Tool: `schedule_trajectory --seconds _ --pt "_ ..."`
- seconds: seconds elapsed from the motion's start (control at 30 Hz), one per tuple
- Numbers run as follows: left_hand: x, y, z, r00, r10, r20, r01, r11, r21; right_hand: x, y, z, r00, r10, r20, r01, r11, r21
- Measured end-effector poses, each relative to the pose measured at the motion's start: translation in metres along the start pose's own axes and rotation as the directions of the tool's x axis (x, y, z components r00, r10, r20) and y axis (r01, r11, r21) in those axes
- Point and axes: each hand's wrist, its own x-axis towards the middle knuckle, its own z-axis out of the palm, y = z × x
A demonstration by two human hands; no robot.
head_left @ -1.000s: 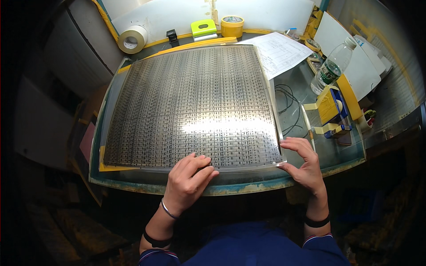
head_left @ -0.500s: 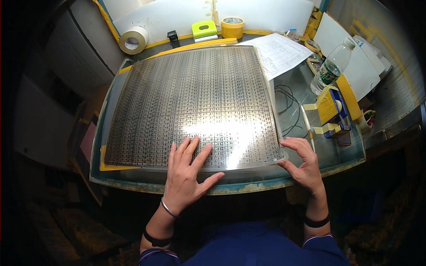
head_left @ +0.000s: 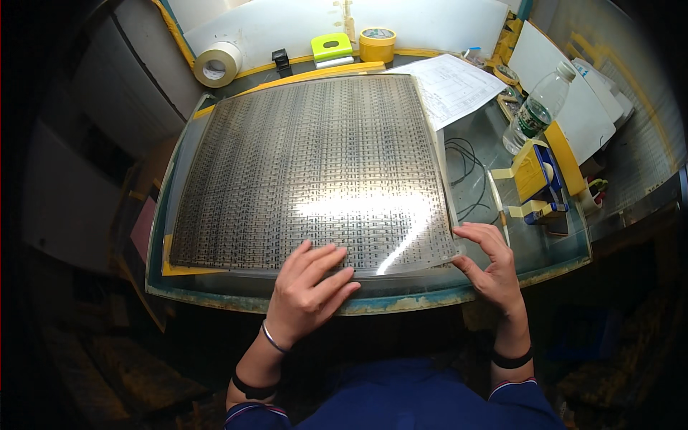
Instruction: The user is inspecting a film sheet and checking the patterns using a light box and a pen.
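Note:
A large, glossy sheet point(head_left: 308, 158) with dense rows of small dark marks lies over the table, bright glare on its lower right part. Over its near edge, left of the glare, my left hand point(head_left: 308, 290) is open, palm down, with fingers stretched and fairly close together; whether the fingertips press on it is unclear. At the sheet's near right corner is my right hand point(head_left: 489, 265), its curled fingers and thumb at the edge, holding the corner. The exact contact under those fingertips is hidden.
Tape rolls, a green hole punch point(head_left: 331, 46) and a black clip point(head_left: 281, 60) line the back. To the right are printed paper point(head_left: 451, 87), a thin cable point(head_left: 469, 168), a pen-like stick point(head_left: 498, 204), a plastic bottle point(head_left: 537, 111) and a blue-yellow tape dispenser point(head_left: 541, 175).
My left hand has drawn back toward the sheet's near edge, its fingers closer together. The glare near the corner has changed shape. My right hand has hardly moved.

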Motion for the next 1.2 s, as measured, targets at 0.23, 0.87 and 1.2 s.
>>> schedule_trajectory --seconds 0.23,0.87,1.2 --pt "-0.003 0.002 -0.002 0.995 -0.004 -0.097 0.0 0.999 -0.039 0.0 0.0 0.0 1.0 0.005 -0.011 -0.005 1.0 -0.01" --pt "-0.008 -0.006 -0.024 0.833 -0.291 -0.47 0.164 0.942 -0.293 -0.002 0.007 0.002 0.975 -0.121 -0.184 0.089 0.981 -0.175" --pt "-0.04 -0.003 -0.108 0.994 -0.066 -0.089 0.048 0.98 -0.191 0.046 -0.072 -0.006 0.737 -0.564 0.373 0.594 0.804 0.041"
